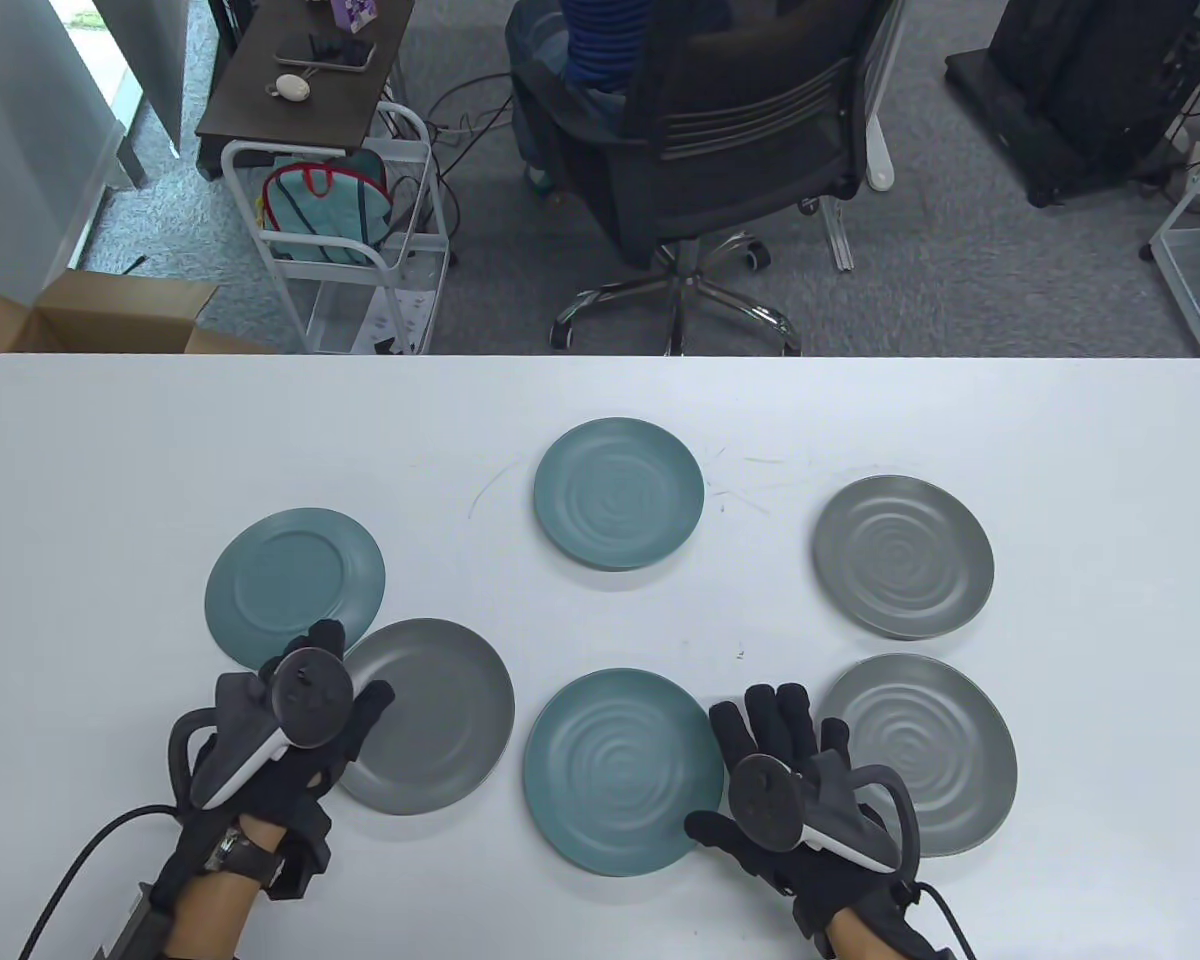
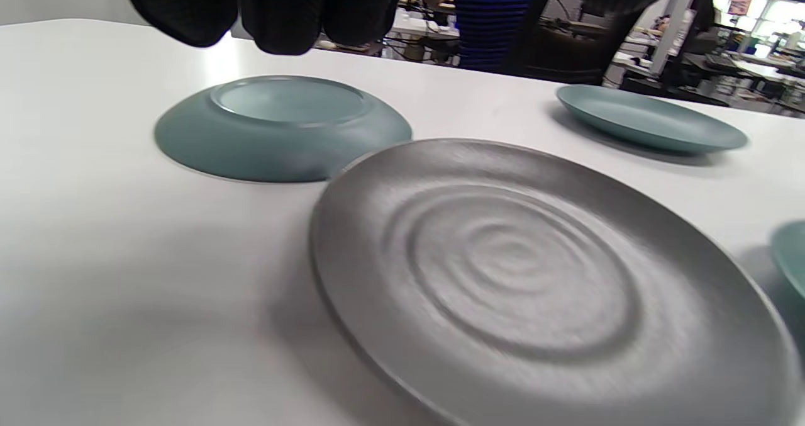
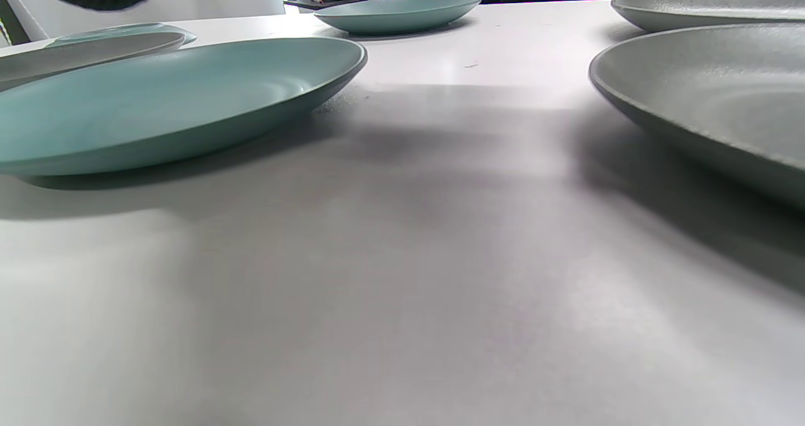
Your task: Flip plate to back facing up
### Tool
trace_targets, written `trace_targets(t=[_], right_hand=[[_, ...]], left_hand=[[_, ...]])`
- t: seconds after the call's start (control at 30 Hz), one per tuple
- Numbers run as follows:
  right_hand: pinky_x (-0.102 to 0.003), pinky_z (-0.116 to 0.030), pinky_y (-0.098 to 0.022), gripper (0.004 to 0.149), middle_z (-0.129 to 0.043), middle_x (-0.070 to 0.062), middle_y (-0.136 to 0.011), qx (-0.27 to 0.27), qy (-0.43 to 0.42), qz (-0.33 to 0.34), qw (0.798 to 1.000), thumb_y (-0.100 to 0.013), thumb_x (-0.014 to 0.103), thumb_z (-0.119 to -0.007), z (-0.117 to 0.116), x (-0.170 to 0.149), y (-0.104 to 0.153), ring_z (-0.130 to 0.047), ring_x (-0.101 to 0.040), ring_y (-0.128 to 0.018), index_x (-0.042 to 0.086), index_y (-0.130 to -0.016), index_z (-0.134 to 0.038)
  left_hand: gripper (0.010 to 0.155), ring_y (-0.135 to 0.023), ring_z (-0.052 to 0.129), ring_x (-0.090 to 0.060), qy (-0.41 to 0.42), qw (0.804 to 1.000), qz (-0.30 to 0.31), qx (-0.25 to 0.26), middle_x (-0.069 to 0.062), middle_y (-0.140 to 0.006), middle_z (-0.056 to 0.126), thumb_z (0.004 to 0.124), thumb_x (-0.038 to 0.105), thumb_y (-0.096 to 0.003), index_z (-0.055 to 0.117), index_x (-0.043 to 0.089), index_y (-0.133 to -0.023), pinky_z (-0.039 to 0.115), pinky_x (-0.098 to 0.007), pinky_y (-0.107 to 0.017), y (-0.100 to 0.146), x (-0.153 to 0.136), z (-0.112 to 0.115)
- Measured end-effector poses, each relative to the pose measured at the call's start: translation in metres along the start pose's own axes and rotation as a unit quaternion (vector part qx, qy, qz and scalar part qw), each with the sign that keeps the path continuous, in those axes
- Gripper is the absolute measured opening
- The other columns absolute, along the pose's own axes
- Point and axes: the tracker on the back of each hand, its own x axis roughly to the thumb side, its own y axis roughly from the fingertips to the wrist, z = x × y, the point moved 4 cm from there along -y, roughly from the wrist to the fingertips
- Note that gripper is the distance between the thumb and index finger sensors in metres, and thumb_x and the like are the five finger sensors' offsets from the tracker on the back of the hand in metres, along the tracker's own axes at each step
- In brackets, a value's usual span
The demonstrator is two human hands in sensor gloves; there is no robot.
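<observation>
Table view shows the left hand (image 1: 280,735) hovering at the near-left rim of the grey plate (image 1: 430,730), which lies face up just right of its loosely spread, empty fingers and touches the already flipped teal plate (image 1: 295,585) behind. Farther right, the right hand (image 1: 795,790) rests open and flat between two other face-up plates, holding nothing.

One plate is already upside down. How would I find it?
Start at the white table and look to its left side, just beyond the left hand. The teal plate there shows a flat raised foot ring; every other plate shows its rippled face.
</observation>
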Motion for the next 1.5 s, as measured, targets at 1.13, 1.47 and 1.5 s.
trace_targets(t=[1.13,1.47,1.5], right_hand=[[-0.072,-0.027,-0.074,0.096,-0.016,-0.022,-0.119,0.004,0.0,0.001,1.0,-0.046,0.07,-0.06,-0.001,0.002,0.001,-0.014,-0.048,-0.108,0.018,-0.114,-0.018],[-0.072,-0.027,-0.074,0.096,-0.016,-0.022,-0.119,0.005,0.0,0.001,1.0,-0.046,0.07,-0.06,-0.001,0.001,0.001,-0.014,-0.048,-0.108,0.018,-0.114,-0.018],[-0.072,-0.027,-0.074,0.096,-0.016,-0.022,-0.119,0.006,0.0,0.001,1.0,-0.046,0.07,-0.06,0.0,0.001,0.001,-0.014,-0.048,-0.108,0.018,-0.114,-0.018]], left_hand=[[0.084,-0.101,0.069,-0.052,-0.154,0.982,0.089,-0.068,-0.024,-0.111,0.057,0.067,0.061,-0.0536,0.046,0.01,-0.117,0.074,-0.058,-0.065,0.016,0.071,0.095],[0.08,-0.093,0.082,-0.049,-0.194,0.975,0.106,-0.031,-0.024,-0.104,0.067,0.074,0.055,-0.0524,0.051,0.008,-0.113,0.083,-0.051,-0.058,0.017,0.078,0.095],[0.08,-0.092,0.083,-0.049,-0.198,0.974,0.107,-0.03,-0.024,-0.104,0.067,0.074,0.054,-0.0524,0.052,0.008,-0.113,0.083,-0.051,-0.058,0.018,0.078,0.095]])
